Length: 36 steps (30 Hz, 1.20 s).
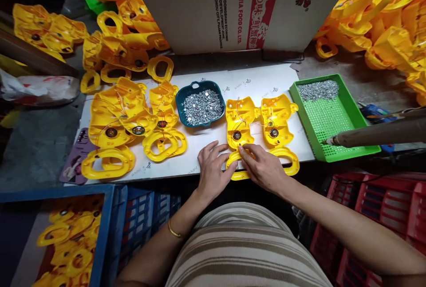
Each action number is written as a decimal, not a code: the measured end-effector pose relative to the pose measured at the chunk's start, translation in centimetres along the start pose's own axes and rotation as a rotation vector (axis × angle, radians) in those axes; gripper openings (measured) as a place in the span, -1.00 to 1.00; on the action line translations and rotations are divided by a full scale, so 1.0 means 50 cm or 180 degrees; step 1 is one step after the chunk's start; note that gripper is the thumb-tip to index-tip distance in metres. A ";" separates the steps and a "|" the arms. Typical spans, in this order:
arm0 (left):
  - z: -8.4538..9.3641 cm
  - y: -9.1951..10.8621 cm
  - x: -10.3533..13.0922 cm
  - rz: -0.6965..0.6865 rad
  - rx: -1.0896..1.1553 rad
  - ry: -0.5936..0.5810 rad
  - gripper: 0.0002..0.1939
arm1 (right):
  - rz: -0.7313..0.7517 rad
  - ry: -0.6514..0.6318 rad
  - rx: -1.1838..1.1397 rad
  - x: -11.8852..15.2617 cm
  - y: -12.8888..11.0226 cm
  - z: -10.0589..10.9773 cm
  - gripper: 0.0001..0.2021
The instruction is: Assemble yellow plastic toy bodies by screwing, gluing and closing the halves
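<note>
In front of me lies a yellow plastic shell half (240,120) with thin wires, a round speaker-like part and a ring handle (240,175) at its near end. My left hand (214,167) is at the left side of that handle, its thumb and fingers closed on the edge. From the right, my right hand (262,165) reaches over the handle. Its fingertips are pinched together where handle and shell meet; anything between them is too small to make out. A matching yellow shell half (278,120) lies just to the right.
A dark teal basket (179,108) of small metal screws stands behind my hands. At the right is a green tray (346,156) with more screws, a grey rod over its edge. Yellow shells (120,109) pile up on the left. A cardboard box (213,25) blocks the back.
</note>
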<state>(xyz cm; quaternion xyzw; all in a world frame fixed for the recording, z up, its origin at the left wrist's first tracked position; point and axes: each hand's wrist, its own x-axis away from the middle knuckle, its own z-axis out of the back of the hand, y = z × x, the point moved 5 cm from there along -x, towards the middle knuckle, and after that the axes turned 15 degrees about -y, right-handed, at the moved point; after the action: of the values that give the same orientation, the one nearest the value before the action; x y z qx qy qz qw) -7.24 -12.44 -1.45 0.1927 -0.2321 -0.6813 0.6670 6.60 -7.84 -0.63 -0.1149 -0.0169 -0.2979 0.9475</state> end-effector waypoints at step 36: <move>0.027 0.070 -0.156 -0.0372 -0.0508 0.0151 -0.63 | -0.1152 -0.0120 -0.1084 -0.077 0.134 0.089 -0.81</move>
<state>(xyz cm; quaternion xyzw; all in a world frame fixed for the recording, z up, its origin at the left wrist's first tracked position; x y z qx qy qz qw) -4.87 -4.58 1.29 0.1683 -0.1496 -0.7306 0.6446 7.41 0.67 1.94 -0.2736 -0.0044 -0.4590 0.8453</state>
